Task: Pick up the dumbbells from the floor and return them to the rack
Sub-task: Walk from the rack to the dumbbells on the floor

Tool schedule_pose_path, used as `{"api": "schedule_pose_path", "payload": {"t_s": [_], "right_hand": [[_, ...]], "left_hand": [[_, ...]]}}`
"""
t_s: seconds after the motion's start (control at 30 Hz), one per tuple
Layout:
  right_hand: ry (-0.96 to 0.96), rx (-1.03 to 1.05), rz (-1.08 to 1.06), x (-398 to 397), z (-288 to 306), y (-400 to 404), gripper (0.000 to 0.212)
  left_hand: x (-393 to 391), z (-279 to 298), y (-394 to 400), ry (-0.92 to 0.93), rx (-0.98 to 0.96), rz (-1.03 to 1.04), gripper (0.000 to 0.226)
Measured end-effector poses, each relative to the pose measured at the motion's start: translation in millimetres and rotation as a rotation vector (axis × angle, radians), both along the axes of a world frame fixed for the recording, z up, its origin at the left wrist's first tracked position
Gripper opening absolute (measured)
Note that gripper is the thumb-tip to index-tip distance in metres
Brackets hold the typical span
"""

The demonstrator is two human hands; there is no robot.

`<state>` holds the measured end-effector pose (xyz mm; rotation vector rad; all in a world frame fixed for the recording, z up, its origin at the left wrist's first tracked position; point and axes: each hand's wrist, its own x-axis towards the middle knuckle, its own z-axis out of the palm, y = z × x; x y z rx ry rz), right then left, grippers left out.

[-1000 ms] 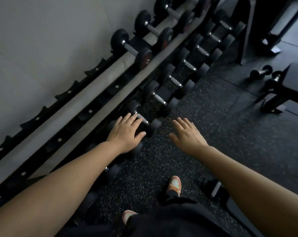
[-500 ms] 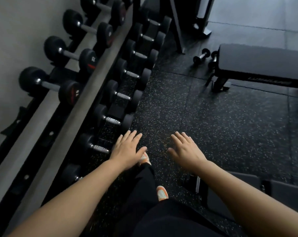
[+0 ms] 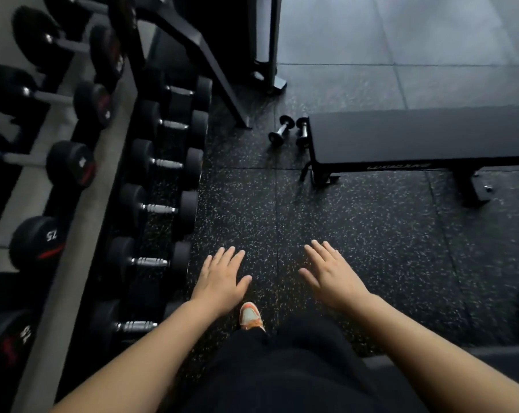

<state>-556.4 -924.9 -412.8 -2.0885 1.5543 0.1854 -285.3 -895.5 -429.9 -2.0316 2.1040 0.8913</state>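
Observation:
Two small black dumbbells lie on the speckled floor by the end of the bench: one (image 3: 281, 130) angled, the other (image 3: 302, 132) right against the bench. My left hand (image 3: 221, 283) and my right hand (image 3: 333, 275) hover palm down over bare floor, fingers spread, holding nothing, well short of those dumbbells. The dumbbell rack (image 3: 82, 204) runs along the left, with larger dumbbells on its upper tier and several smaller ones on the lower tier.
A black flat bench (image 3: 416, 138) stands at the right, its legs on the floor. A dark machine frame (image 3: 264, 55) rises at the top centre. My orange shoe (image 3: 251, 315) is below my left hand. Another dark bench edge (image 3: 491, 353) shows at the lower right.
My view has swung right, away from the rack. My left hand has come off the lower-tier dumbbell. The bench and two floor dumbbells are now nearer the centre.

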Motion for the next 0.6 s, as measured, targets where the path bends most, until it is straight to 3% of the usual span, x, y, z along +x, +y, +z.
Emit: {"api": "schedule_pose_path", "payload": {"t_s": [0.23, 0.6], "right_hand": [[-0.001, -0.006, -0.081, -19, -1, -127, 0.067], [-0.083, 0.05, -0.042, -53, -19, -357, 0.068]], "left_hand": [[-12, -3, -151, 0.004, -0.036, -0.053, 0.067], [-56, -7, -364, -0.06, 0.028, -0.017, 0.068]]}}
